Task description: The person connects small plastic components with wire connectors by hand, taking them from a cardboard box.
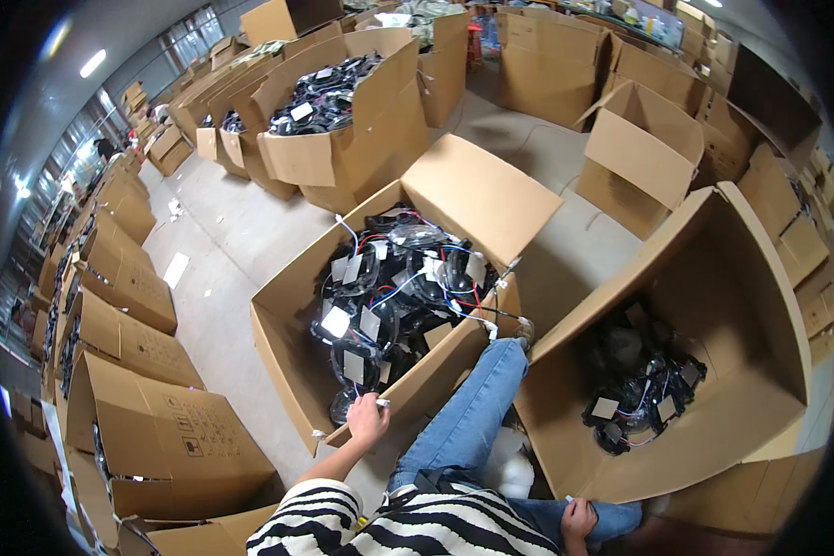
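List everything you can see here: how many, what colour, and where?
Middle box: one, brown, ahead of the person
Right box: one, brown, tilted, at right
Far box: one, brown, behind the middle box
Other boxes: many, brown, left, right and back
Parts: too many to count, black, in the three boxes named and others
Wires: several, blue, red and white, among the parts
Paper: one large sheet, white, on floor at left
Floor: one, grey, between boxes
Lights: several, white, overhead
Top: one, black-and-white, lower edge
Jeans: one pair, blue, lower middle
Left hand: one, at middle box's near edge
Right hand: one, by the jeans, lower edge
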Demonstrator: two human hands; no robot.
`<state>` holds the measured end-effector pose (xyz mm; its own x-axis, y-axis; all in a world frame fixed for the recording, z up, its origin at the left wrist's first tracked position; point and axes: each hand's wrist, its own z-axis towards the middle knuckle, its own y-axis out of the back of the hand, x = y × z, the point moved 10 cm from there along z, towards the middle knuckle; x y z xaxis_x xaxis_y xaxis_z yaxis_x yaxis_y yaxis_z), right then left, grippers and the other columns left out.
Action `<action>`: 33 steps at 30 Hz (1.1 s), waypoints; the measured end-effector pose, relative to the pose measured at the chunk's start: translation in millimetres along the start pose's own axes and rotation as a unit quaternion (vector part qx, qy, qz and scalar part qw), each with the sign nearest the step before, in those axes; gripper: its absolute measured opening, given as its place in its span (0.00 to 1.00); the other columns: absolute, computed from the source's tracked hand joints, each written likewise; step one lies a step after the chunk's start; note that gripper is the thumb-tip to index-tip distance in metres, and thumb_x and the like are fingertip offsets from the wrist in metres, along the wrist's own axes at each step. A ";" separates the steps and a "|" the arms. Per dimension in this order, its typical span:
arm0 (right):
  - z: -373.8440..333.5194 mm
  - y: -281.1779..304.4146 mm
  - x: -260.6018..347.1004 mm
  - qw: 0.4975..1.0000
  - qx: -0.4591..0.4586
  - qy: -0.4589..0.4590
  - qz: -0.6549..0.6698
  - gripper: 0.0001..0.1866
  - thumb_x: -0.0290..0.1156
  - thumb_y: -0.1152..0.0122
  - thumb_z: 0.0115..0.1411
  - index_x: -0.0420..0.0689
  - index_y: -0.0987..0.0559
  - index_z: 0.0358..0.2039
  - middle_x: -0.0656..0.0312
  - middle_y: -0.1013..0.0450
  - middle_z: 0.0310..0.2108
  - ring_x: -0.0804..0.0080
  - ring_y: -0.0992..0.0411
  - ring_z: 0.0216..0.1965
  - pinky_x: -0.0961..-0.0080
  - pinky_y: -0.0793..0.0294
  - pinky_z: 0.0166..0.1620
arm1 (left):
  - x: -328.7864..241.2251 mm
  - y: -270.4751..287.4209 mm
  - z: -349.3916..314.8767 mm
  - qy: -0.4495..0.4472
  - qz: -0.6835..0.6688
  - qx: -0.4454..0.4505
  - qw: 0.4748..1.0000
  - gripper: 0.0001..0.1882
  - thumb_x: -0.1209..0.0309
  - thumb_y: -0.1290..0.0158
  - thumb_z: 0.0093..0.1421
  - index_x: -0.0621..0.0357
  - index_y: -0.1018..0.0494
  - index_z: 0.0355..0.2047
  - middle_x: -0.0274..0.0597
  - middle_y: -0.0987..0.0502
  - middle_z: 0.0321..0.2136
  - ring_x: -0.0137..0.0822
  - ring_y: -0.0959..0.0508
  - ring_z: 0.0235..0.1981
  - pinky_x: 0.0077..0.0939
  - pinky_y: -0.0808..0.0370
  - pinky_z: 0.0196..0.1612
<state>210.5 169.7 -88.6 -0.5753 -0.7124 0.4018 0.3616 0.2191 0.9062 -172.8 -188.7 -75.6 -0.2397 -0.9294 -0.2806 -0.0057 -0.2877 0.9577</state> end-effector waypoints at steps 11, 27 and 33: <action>-3.8 0.5 -15.5 0.999 -0.012 -0.034 -0.016 0.06 0.31 0.51 0.47 0.42 0.32 0.20 0.52 0.34 0.19 0.52 0.34 0.22 0.59 0.37 0.25 | -6.4 -9.1 9.3 0.026 0.005 0.031 0.999 0.15 0.64 0.49 0.45 0.58 0.33 0.32 0.47 0.29 0.27 0.45 0.29 0.32 0.37 0.33 0.35; -16.9 3.8 -9.9 0.994 -0.044 -0.047 -0.086 0.05 0.33 0.48 0.48 0.46 0.28 0.23 0.56 0.33 0.17 0.59 0.34 0.18 0.64 0.36 0.20 | 37.4 -53.0 10.1 0.024 -0.004 0.162 0.986 0.20 0.64 0.49 0.47 0.62 0.38 0.38 0.54 0.31 0.30 0.51 0.30 0.34 0.40 0.33 0.37; 2.6 17.1 -8.2 0.996 -0.056 -0.060 -0.019 0.05 0.30 0.49 0.47 0.45 0.33 0.20 0.58 0.34 0.17 0.60 0.33 0.21 0.66 0.34 0.24 | 11.8 -3.5 27.2 -0.137 0.161 0.290 0.933 0.33 0.57 0.46 0.45 0.66 0.41 0.46 0.52 0.45 0.50 0.48 0.40 0.50 0.34 0.38 0.49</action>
<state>219.5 181.0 -76.1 -0.6719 -0.6319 0.3864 0.4134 0.1128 0.9035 -201.9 -192.3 -80.6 -0.5583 -0.8294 -0.0207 -0.3965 0.2449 0.8848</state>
